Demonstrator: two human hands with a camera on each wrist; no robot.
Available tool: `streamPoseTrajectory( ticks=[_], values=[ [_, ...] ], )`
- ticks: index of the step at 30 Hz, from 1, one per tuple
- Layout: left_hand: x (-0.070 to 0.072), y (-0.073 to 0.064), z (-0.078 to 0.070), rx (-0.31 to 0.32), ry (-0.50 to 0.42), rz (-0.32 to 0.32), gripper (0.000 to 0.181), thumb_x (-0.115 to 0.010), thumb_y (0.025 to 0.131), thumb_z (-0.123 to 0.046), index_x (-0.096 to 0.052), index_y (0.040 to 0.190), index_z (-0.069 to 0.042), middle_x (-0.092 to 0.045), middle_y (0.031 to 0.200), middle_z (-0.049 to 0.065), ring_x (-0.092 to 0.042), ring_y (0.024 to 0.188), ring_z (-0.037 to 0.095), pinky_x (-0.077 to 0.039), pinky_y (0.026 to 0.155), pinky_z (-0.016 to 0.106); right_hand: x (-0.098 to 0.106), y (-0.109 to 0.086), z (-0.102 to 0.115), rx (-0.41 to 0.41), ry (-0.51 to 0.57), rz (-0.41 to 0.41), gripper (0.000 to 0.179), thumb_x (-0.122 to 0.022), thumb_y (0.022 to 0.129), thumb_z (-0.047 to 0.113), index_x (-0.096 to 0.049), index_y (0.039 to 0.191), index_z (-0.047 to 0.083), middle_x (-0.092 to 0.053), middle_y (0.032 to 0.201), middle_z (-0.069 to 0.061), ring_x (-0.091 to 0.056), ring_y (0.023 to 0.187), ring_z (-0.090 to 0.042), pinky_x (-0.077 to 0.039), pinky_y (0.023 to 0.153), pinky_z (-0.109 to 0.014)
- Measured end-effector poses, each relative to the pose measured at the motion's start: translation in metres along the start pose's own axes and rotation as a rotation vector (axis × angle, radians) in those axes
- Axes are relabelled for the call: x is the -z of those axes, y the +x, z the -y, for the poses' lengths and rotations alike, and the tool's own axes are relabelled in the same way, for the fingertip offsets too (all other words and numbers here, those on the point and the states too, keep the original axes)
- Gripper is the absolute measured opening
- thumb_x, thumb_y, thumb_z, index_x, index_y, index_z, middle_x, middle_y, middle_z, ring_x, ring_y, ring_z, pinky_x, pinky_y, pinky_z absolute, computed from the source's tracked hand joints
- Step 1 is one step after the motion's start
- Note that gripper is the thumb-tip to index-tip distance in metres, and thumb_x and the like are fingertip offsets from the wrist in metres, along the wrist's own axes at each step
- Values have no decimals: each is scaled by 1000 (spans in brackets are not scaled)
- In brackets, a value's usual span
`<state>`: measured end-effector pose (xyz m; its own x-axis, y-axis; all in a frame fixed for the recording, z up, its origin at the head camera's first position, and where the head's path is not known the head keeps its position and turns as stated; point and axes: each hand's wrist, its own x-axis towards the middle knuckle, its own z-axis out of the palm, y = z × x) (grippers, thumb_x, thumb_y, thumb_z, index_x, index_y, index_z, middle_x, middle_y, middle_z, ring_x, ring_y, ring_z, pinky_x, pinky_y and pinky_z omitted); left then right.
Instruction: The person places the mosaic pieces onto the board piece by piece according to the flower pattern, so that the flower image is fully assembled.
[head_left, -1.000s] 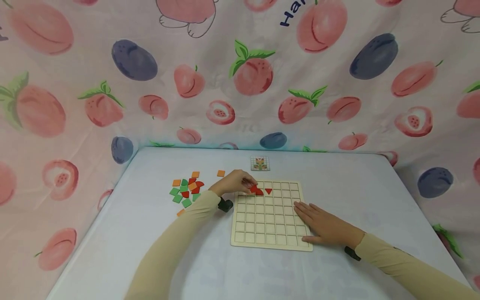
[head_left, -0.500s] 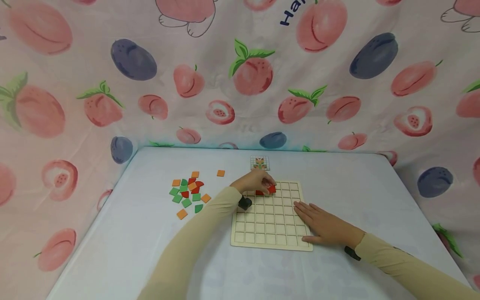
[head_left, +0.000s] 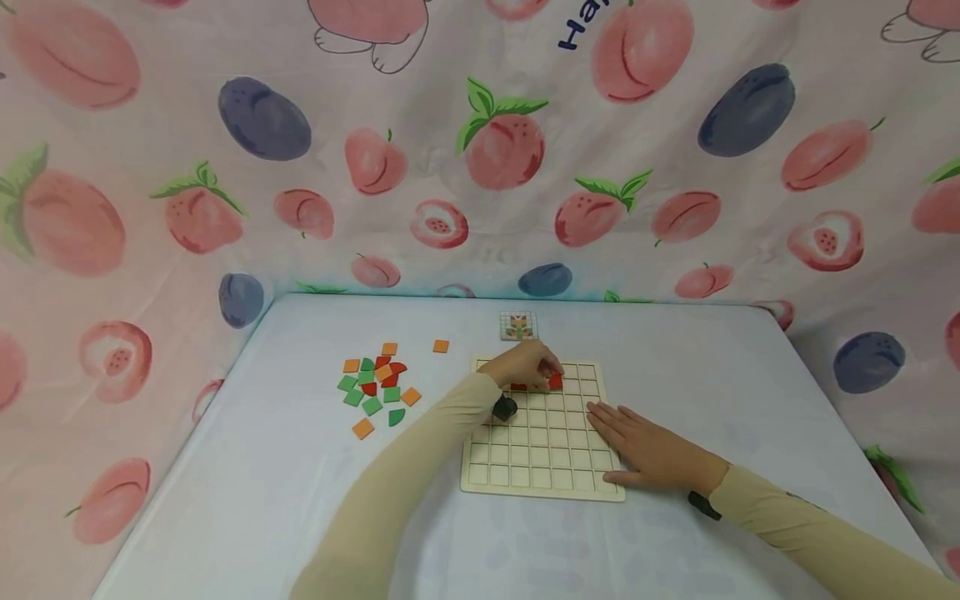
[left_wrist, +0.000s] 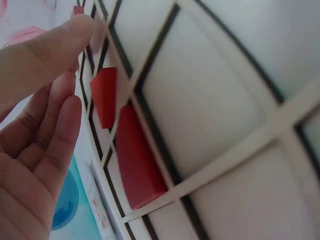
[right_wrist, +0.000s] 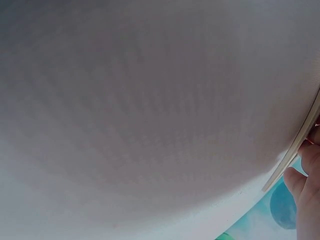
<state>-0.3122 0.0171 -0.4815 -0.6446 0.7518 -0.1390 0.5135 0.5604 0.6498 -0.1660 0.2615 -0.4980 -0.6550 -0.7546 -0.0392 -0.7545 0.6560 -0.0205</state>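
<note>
In the head view my left hand (head_left: 522, 367) reaches over the far rows of the pale gridded wooden board (head_left: 525, 458). Between its thumb and fingertips it pinches a small red piece (head_left: 556, 382), mostly covered by the hand. The left wrist view shows a corner of that red piece (left_wrist: 78, 10) past the thumb tip; two more lie in grid cells nearby, a red quarter-circle piece (left_wrist: 137, 162) and a red triangle (left_wrist: 104, 97). My right hand (head_left: 652, 446) rests with straight fingers on the board's right edge.
Left of the board lie several loose orange, green and red pieces, among them a green quarter-circle (head_left: 397, 417) and an orange square (head_left: 363, 429). A small pattern card (head_left: 518, 326) lies behind the board. Patterned cloth hangs past the table's far edge.
My left hand has moved right along the far part of the board, carrying the red piece past the ones lying there. The right hand stays in place.
</note>
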Motion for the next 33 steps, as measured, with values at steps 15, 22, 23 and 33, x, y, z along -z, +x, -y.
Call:
streamPoseTrajectory(
  ticks=[15,22,23,33],
  values=[
    [-3,-7,-5,77,7,-89,22,-78,76,-17,-72,95,-10,-68,89,3,-57,75,9,-47,67,19,7,1,4,13,6,-22,83,-47,90,59,-32,144,-3,-31,151,-18,-34,137,-34,18,110,-13],
    [-6,-9,-6,55,22,-105,17,-77,76,-15,-74,90,-8,-69,84,4,-56,69,5,-46,65,16,7,1,4,12,15,-13,83,-46,91,59,-31,144,-2,-30,152,-17,-32,138,-34,18,110,-13],
    [-6,-9,-6,53,20,-104,17,-77,76,-15,-74,91,-7,-69,85,4,-56,69,5,-46,65,16,7,1,4,9,16,-4,83,-45,91,60,-30,145,-2,-29,152,-17,-32,139,-33,18,110,-13],
    [-8,-9,-3,42,-7,-110,19,-78,75,-15,-74,92,-8,-70,85,4,-57,71,6,-46,66,16,6,1,4,-1,7,10,84,-43,91,61,-29,145,-1,-28,153,-16,-30,139,-32,18,110,-14]
  ],
)
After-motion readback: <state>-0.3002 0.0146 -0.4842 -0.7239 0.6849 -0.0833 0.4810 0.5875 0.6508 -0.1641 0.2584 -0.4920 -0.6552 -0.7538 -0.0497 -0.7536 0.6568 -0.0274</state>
